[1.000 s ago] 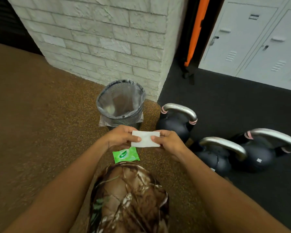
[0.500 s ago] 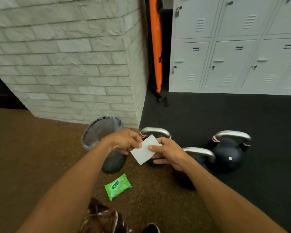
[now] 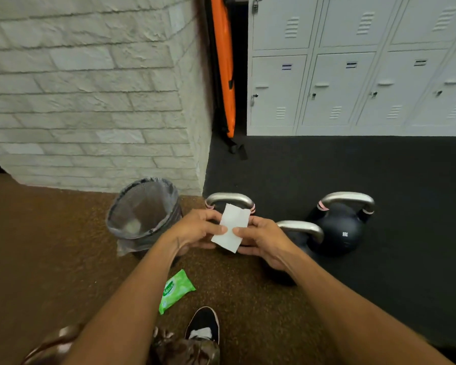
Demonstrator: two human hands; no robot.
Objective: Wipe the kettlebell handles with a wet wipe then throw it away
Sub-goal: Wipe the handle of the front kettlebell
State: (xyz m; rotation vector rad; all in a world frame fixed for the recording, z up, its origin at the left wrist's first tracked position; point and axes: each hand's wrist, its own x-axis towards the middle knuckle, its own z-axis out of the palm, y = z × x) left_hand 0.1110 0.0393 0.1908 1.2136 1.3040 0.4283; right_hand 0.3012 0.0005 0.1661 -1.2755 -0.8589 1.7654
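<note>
Showing, at left, the bin (image 3: 142, 209), its mouth open toward the viewer. The left hand (image 3: 195, 230) pinches the left edge of a folded wipe (image 3: 231, 227), which is held in the air. The right hand (image 3: 261, 241) pinches its right edge. The wipe's long axis runs near to far, its far end leaning slightly right. Directly beyond it lies the first handle (image 3: 229, 200), long axis left to right, crosswise to the wipe. The second handle (image 3: 300, 227) lies just right of the right hand, the nearer hand. The third handle (image 3: 348, 198) stands farther right.
</note>
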